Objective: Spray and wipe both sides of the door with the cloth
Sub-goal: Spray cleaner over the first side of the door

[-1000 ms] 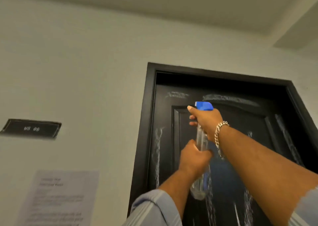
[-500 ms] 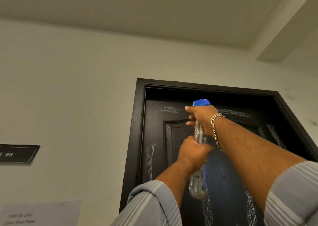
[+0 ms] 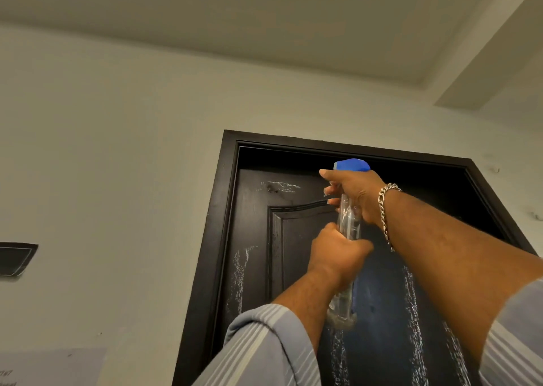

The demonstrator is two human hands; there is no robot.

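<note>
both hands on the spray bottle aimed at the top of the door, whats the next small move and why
Probably squeeze the trigger with the right hand: the left hand steadies the spray bottle, and the door shows only a faint patch of spray near its top, with longer streaks lower down.

Both arms raised — left grip (image 3: 338,256), right grip (image 3: 357,193) curled

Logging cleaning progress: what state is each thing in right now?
door: closed in its frame, wet with foamy spray streaks
spray bottle: upright, clear, blue head aimed at the door
left hand: gripping the bottle's body
right hand: gripping the bottle's neck, fingers at the trigger
cloth: not in view
</note>
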